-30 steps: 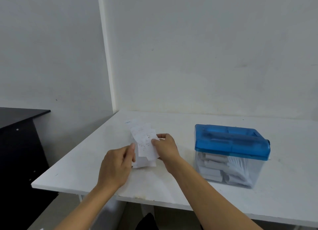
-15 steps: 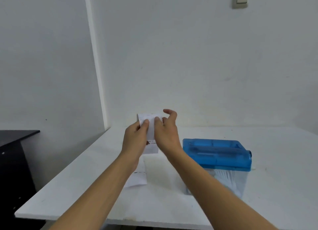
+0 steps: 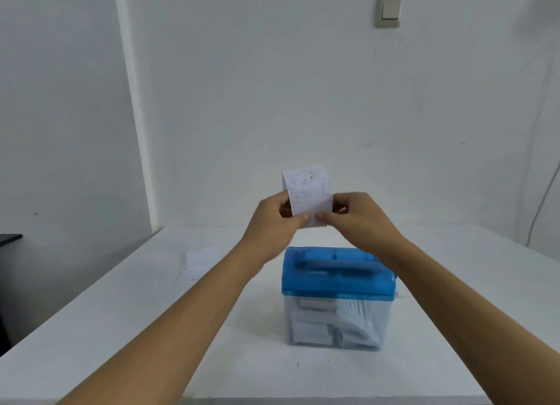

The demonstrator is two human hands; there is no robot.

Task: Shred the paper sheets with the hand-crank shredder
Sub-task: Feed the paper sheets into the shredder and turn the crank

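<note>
Both hands hold one printed paper sheet [image 3: 307,194] upright above the blue-lidded shredder [image 3: 336,279], clear of it. Left hand [image 3: 274,220] pinches its lower left edge between thumb and curled fingers; right hand [image 3: 359,215] pinches the lower right likewise. Another sheet [image 3: 200,262] lies flat on the white table [image 3: 127,323], left of the shredder.
</note>
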